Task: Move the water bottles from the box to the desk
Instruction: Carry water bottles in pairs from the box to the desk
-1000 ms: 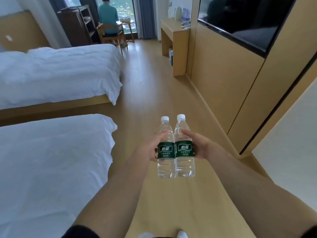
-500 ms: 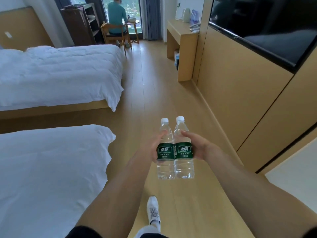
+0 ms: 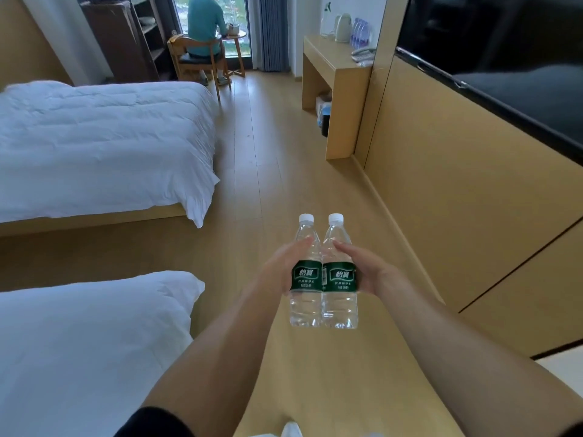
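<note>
Two clear water bottles with white caps and green labels stand upright side by side in front of me, above the wooden floor. My left hand [image 3: 279, 268] grips the left bottle [image 3: 305, 302] around its label. The right bottle [image 3: 340, 305] is held the same way by my right hand [image 3: 366, 268]. The two bottles touch each other. Far ahead on the right stands the wooden desk [image 3: 328, 63], with several more water bottles [image 3: 359, 33] and a kettle [image 3: 343, 23] on top. The box is out of view.
Two white beds line the left side, the near bed [image 3: 82, 348] and the far bed [image 3: 101, 137]. A wood-panelled wall [image 3: 457, 184] with a dark screen [image 3: 504, 58] runs along the right. A person [image 3: 205, 23] sits on a chair by the window. A bin [image 3: 325, 121] sits under the desk.
I have walked forward along the aisle between the beds and the wall; the desk and far bed are nearer. Both hands still hold the bottles the same way.
</note>
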Available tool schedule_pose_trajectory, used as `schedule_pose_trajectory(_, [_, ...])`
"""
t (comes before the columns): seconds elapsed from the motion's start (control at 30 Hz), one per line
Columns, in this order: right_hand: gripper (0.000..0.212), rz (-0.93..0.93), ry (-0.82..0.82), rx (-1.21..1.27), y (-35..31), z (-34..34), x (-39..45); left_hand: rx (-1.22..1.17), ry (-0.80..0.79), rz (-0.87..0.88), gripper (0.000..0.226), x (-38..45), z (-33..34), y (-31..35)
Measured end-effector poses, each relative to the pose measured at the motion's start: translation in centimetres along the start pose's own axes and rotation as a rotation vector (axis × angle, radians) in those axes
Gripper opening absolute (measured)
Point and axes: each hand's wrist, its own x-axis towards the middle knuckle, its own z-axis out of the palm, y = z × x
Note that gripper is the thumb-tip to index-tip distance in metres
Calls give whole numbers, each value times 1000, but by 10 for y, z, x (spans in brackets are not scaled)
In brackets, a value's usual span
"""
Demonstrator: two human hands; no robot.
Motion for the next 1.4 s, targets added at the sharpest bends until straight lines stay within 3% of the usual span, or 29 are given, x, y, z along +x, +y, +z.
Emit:
schedule_pose_trajectory(0.27, [58,0,-137,-101,-60,72,99,-104,100,62,55,35,-80,66])
schedule_pose_trajectory(0.6, [56,54,-373,-192,-122,168,243,-155,364,64,40,84,-179,142])
schedule_pose_trajectory(0.97, [59,162,-581,-273,-228,264,401,-187,612,93,60,163,-271,259])
schedule_pose_trajectory(1.27, [58,219,-653,-349,-266,338,474,-383,604,103,42,198,-342,305])
schedule_pose_trajectory(1.4, [57,218,-639,-355,-282,369,511,-380,599,105,44,223,-382,328])
